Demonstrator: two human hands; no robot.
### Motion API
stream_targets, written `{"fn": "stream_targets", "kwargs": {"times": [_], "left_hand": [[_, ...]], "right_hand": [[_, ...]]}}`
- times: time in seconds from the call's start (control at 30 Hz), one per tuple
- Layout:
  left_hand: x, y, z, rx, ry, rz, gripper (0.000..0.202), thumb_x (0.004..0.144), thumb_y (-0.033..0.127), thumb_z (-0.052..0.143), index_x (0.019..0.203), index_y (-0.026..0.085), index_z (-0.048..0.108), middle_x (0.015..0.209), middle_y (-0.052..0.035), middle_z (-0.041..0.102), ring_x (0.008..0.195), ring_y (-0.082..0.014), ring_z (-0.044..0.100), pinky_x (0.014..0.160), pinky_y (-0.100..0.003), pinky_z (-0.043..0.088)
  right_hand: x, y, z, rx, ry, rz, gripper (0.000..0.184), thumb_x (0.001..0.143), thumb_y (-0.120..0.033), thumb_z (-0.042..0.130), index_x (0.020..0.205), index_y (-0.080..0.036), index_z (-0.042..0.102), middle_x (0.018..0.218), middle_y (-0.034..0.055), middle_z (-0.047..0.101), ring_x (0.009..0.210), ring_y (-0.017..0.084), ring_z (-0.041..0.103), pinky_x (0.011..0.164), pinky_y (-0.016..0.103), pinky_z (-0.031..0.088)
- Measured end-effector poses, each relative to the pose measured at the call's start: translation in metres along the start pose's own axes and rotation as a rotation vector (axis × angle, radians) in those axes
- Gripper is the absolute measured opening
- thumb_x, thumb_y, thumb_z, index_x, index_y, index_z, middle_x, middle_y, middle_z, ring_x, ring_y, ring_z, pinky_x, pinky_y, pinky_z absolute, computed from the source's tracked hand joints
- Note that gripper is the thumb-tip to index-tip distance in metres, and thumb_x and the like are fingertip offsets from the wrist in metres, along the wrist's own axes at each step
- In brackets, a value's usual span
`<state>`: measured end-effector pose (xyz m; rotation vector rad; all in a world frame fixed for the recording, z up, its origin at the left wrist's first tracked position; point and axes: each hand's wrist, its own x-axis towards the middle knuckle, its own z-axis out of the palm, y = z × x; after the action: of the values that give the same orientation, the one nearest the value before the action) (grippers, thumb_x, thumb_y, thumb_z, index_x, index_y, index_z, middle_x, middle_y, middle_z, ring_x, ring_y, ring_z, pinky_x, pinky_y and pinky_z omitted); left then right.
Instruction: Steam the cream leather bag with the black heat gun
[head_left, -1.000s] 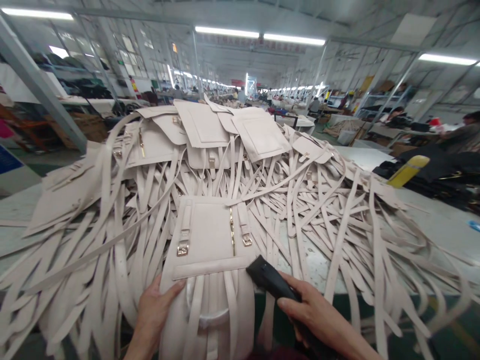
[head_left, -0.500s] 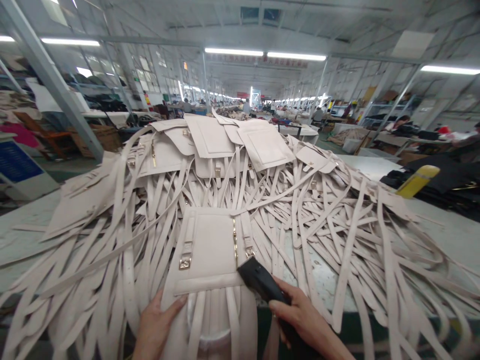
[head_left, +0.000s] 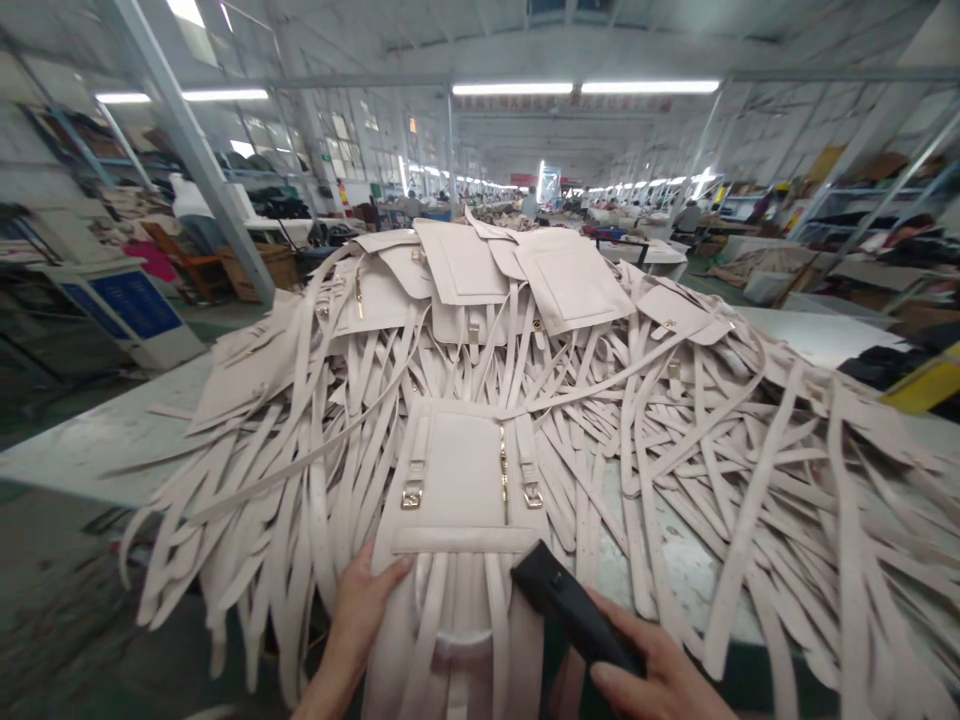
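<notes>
Head view: the cream bag panel (head_left: 463,480) is seen lying long-ways straight ahead on the bench (head_left: 90,450), pressed at its near left edge by the left hand (head_left: 364,610), while a black tool (head_left: 574,618) is gripped by the right hand (head_left: 660,685) just beside its right corner.

Matt cream leather panel (head_left: 465,480), shiny metal buckles (head_left: 410,497)

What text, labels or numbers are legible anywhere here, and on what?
None can be read.
Red banner under the ceiling lights: characters there, too blurred.
Blue panel on the white stand at left: no legible print.
Black handheld device in the right hand: no marking visible.
Cream bag panel by the left hand: gold buckles and zip only, no brand visible.
</notes>
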<state>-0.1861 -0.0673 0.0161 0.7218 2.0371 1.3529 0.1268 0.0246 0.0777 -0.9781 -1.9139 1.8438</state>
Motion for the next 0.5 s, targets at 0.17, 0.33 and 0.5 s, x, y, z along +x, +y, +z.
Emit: {"fn": "stream_targets", "kwargs": {"times": [0.17,0.33,0.5], "left_hand": [[-0.022,0.021,0.011,0.393,0.208,0.361,0.066,0.076,0.037,0.05,0.133,0.015,0.024,0.131,-0.0146,0.037,0.12,-0.0283,0.036,0.101,-0.047,0.029],[-0.06,0.021,0.036,0.839,-0.14,0.946,0.06,0.07,0.026,0.061,0.126,0.026,0.039,0.143,-0.0093,0.015,0.129,-0.0362,0.011,0.1,-0.061,0.011],[-0.048,0.008,0.044,0.89,-0.309,1.061,0.019,0.07,0.007,0.049,0.083,0.018,0.056,0.119,-0.0077,0.051,0.122,-0.0282,0.032,0.102,-0.058,0.013]], "right_hand": [[0.01,-0.004,0.0,0.036,-0.033,0.118,0.056,0.071,-0.016,0.049,0.127,-0.021,0.043,0.046,-0.0081,0.044,0.036,0.01,0.043,0.033,0.015,0.034],[0.02,0.003,-0.002,0.049,0.002,0.121,0.057,0.075,-0.016,0.046,0.13,-0.02,0.034,0.046,-0.0095,0.041,0.033,0.008,0.042,0.031,0.014,0.034],[0.016,0.009,-0.003,0.041,0.023,0.112,0.056,0.075,-0.014,0.045,0.129,-0.02,0.035,0.048,-0.0095,0.04,0.035,0.007,0.042,0.032,0.014,0.034]]}}
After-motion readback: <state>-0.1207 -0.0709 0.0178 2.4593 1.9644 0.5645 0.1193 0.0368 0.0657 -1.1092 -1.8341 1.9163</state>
